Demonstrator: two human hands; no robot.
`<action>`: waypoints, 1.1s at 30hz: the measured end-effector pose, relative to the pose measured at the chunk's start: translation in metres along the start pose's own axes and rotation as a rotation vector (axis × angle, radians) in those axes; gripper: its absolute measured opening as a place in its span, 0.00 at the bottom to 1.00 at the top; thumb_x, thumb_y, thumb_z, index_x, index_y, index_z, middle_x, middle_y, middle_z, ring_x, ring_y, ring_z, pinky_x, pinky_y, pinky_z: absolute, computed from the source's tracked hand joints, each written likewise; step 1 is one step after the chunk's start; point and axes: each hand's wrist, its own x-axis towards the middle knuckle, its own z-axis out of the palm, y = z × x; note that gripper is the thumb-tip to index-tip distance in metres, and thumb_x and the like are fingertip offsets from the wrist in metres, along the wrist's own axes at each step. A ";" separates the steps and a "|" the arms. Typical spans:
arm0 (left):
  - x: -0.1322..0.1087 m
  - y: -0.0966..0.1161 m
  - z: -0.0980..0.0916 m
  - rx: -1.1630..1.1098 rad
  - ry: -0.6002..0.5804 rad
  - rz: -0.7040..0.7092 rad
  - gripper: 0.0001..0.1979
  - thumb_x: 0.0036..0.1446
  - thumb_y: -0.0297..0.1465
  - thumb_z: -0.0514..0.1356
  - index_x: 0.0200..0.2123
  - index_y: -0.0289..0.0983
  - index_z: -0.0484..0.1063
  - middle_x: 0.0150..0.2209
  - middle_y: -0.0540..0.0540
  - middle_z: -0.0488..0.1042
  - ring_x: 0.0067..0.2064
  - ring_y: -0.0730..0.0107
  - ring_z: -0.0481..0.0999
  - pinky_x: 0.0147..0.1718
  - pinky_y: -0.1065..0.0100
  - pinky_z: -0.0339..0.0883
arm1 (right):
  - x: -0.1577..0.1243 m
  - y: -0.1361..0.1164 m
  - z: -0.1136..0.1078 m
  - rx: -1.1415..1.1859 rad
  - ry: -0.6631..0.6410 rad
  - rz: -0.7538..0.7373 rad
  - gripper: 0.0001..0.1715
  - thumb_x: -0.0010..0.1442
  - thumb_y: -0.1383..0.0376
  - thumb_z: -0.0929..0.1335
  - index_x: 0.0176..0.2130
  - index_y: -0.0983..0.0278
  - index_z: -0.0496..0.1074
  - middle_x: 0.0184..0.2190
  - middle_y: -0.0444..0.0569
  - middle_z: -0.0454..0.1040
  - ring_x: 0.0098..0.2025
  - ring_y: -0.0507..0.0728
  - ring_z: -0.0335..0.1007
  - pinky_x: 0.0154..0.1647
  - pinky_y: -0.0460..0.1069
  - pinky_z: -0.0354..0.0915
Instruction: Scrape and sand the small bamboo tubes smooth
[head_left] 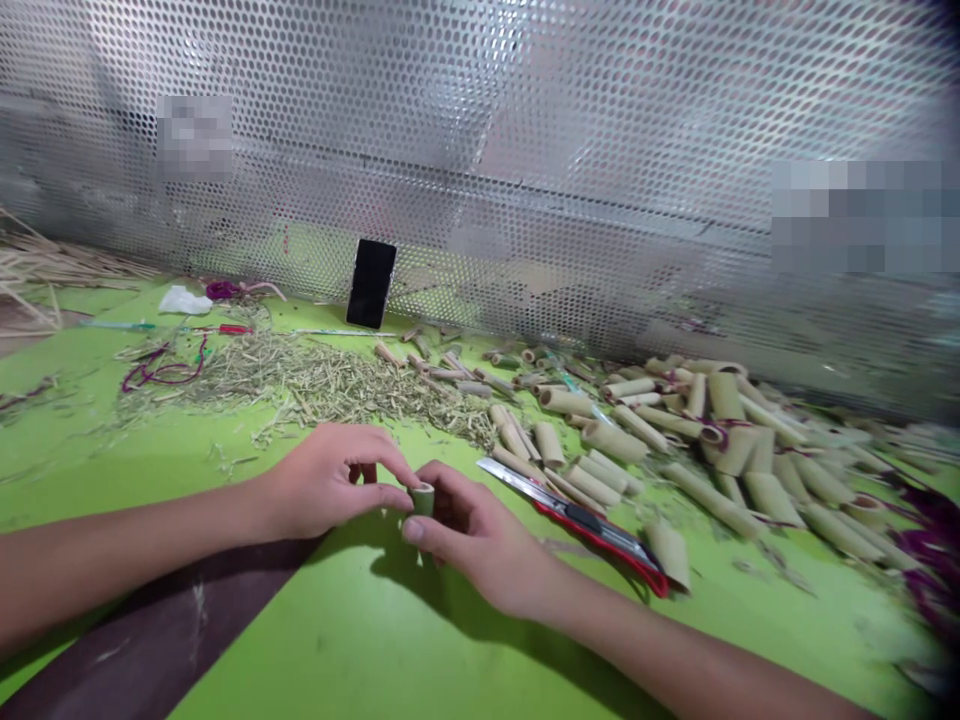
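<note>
A short cut reed tube [422,500] stands upright between my hands, its pale green end facing up. My left hand [330,480] pinches it from the left with thumb and forefinger. My right hand [472,535] grips it from the right, and its thumb presses low on the tube. Fingers hide part of the tube's wall. A utility knife [577,525] with a red handle and an extended blade lies on the table just to the right of my right hand, not touched by it.
Several cut reed tubes [712,460] lie heaped on the green table [420,640] to the right. Reed shavings [315,385] spread behind my hands. A black phone [371,284] stands against a perforated metal sheet [480,130]. Purple cord [161,372] lies at the left.
</note>
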 end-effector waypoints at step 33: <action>-0.005 0.001 -0.002 0.402 -0.077 0.097 0.10 0.70 0.30 0.53 0.38 0.37 0.73 0.35 0.48 0.75 0.35 0.69 0.75 0.34 0.70 0.65 | 0.002 0.000 -0.005 0.061 -0.070 0.007 0.27 0.66 0.41 0.66 0.45 0.61 0.67 0.33 0.45 0.74 0.27 0.52 0.67 0.30 0.50 0.65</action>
